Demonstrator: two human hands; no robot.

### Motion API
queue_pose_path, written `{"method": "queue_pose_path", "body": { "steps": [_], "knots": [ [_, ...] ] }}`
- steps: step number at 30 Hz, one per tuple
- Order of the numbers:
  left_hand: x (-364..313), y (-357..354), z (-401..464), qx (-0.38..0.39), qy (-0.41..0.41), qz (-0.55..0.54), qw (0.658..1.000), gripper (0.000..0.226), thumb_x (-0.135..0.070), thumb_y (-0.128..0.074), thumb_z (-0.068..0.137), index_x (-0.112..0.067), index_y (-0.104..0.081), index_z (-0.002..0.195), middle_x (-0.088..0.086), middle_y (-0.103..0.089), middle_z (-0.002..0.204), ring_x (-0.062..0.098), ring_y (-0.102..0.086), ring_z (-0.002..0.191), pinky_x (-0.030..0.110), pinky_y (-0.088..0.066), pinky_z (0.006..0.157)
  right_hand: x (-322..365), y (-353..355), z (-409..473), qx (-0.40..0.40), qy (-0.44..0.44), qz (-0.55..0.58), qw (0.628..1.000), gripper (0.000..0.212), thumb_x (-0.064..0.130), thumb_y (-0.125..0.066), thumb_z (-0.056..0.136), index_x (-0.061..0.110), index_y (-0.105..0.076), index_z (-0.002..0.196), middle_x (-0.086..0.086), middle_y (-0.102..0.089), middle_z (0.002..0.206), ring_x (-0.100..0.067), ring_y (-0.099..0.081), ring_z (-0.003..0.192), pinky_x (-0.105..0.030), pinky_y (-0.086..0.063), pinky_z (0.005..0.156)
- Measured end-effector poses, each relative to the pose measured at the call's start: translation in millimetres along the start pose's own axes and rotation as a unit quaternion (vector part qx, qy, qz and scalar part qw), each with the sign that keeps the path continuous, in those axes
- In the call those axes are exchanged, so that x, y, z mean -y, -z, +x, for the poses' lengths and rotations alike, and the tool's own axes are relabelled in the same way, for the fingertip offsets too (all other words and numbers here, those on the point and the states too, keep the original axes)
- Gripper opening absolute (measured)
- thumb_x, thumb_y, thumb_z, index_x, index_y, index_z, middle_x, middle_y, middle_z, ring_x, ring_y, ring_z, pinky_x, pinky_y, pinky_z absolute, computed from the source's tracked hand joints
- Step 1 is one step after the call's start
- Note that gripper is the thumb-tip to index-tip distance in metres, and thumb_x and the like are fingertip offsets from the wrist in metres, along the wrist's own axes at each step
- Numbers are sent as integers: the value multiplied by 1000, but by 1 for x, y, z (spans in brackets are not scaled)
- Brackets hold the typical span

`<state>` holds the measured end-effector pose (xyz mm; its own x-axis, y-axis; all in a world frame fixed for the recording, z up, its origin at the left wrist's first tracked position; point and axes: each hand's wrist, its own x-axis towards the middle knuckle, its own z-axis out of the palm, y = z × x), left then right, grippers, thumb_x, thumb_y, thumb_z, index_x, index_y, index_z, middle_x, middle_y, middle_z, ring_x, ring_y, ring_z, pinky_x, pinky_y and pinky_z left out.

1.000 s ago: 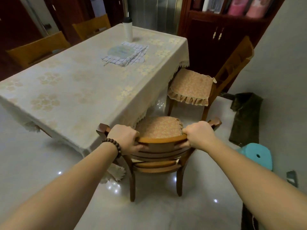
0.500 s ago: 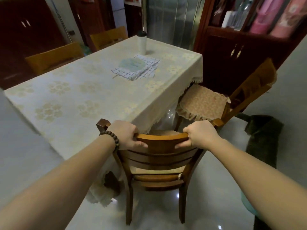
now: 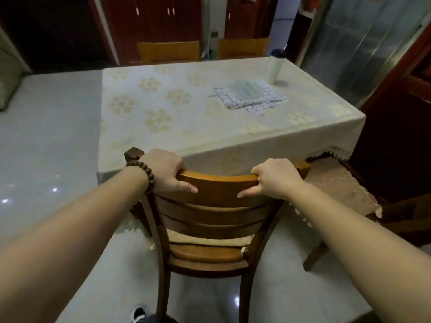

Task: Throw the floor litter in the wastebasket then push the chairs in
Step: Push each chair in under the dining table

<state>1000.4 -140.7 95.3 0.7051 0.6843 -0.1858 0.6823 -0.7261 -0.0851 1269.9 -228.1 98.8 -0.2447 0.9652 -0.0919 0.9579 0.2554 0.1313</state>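
Item one, the wooden chair (image 3: 210, 215): we find it directly ahead of us, near centre, its back facing us and its seat facing the tabletop (image 3: 186, 108) on the far side. Our left hand (image 3: 165, 173) clamps the left end of the top rail, fingers hooked over the far edge, thumb lying along the near face. Our right hand (image 3: 277, 178) clamps the right end likewise. The hands are apart, with bare rail between them. The rail's long axis runs left to right; it is curved, smooth, glossy amber wood. Below it we count darker horizontal slats and a pale seat cushion (image 3: 210, 240). The front of the seat lies hidden under the hanging cloth.

Item two, a beaded bracelet (image 3: 144, 176) of dark round beads on the left wrist.

Item three, the tablecloth (image 3: 233, 141): cream, with a faint floral pattern, draping over the near edge. On it, far right, a checked cloth (image 3: 251, 100) and an upright white bottle (image 3: 276, 68), both blurred.

Item four, a second chair (image 3: 338, 187) just right of the first, with a tan frilled cushion, angled out from the table.

Item five, two chair backs (image 3: 168, 51) at the far side.

Floor (image 3: 46, 136): pale, glossy tile.
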Motion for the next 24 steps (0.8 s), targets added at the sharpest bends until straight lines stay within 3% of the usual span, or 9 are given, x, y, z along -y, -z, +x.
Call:
{"method": "queue_pose_path", "body": {
  "steps": [8, 12, 18, 21, 24],
  "knots": [
    [-77, -2, -47, -2, 96, -19, 995, 69, -87, -29, 65, -24, -55, 74, -5, -56, 67, 14, -52, 62, 28, -36, 55, -22, -10, -33, -17, 105, 11, 994, 64, 86, -38, 64, 24, -54, 72, 9, -50, 61, -11, -50, 59, -24, -37, 51],
    [-108, -6, -64, 4, 127, -15, 992, 62, -84, -35, 70, -25, -52, 73, -6, -54, 65, 12, -50, 59, 27, -34, 53, -23, -14, -56, -20, 126, 15, 992, 70, 88, -31, 59, 26, -58, 75, 10, -53, 63, -11, -52, 62, -26, -44, 54],
    [-155, -26, -102, -7, 143, -4, 990, 70, -87, -31, 68, -24, -60, 82, -8, -55, 64, 9, -51, 59, 24, -38, 53, -13, -26, -109, 22, 155, 8, 988, 56, 86, -49, 58, 32, -46, 70, 12, -51, 66, -13, -51, 68, -26, -31, 51],
    [-186, -36, -128, -4, 147, 3, 989, 68, -87, -32, 68, -27, -60, 83, -10, -55, 66, 8, -53, 61, 23, -42, 55, -2, -37, -143, 36, 161, -26, 986, 53, 79, -54, 64, 29, -55, 79, 8, -59, 77, -17, -57, 75, -28, -36, 55],
    [-218, -43, -153, 26, 149, -6, 989, 55, -80, -42, 73, -29, -58, 87, -10, -56, 71, 8, -54, 66, 22, -41, 57, 11, -49, -183, 29, 156, -33, 987, 50, 74, -51, 72, 26, -59, 80, 7, -58, 73, -18, -56, 69, -27, -36, 54]
  ]
}}
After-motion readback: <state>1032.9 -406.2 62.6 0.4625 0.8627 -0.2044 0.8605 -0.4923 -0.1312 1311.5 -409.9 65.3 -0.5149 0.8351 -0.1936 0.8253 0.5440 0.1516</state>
